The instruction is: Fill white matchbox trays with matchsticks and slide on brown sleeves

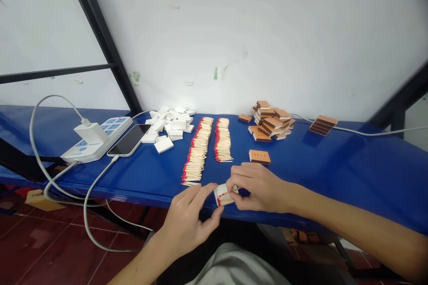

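Observation:
At the table's front edge, my left hand [192, 216] grips a small white matchbox tray [220, 189] by its left end, between thumb and forefinger. Red-headed matches [224, 201] lie along the tray's near side, heads to the left. My right hand [257, 187] is closed in a pinch over the tray's right end, on a few matches whose red heads show left of the fingertips. The fingers hide the rest of them. Just beyond that hand lies an orange-brown matchbox [259, 156]. Two rows of loose matches, a longer one [198, 151] and a shorter one [222, 140], stretch away behind the tray.
White trays [174, 122] are heaped at the back left, filled matchboxes [272, 120] at the back right. Farther right, a brown-striped block [323, 124] leans near a white cable. A phone [129, 140] and a power strip [100, 140] occupy the left of the blue table [334, 173].

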The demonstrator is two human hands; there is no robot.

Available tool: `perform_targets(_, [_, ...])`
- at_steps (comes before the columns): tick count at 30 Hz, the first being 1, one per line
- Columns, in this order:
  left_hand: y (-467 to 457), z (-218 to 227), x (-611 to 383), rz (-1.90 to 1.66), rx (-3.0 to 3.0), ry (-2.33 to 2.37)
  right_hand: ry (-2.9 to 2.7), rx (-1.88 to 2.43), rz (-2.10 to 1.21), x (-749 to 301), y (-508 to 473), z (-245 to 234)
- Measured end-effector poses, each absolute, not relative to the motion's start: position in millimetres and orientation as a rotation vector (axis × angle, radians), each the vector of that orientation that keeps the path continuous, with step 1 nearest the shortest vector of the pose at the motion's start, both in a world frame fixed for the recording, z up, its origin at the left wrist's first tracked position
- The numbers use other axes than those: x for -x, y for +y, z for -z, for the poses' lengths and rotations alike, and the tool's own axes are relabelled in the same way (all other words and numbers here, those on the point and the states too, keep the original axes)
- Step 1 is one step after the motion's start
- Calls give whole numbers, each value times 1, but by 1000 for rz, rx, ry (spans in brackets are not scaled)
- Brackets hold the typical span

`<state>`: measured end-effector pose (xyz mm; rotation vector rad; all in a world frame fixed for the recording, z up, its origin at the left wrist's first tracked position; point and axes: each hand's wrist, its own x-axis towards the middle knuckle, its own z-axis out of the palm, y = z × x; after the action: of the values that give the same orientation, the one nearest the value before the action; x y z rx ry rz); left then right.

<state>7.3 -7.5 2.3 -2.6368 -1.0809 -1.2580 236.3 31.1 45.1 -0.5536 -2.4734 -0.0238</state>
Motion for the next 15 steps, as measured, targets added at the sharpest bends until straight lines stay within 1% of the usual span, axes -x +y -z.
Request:
perform_targets(11, [-6, -3, -7, 1266, 2651, -1072, -2493, 585, 88, -233, 30, -43])
perform_targets(15, [-7, -3, -7, 1260, 2661, -1081, -2426, 633, 20, -233, 28, -46])
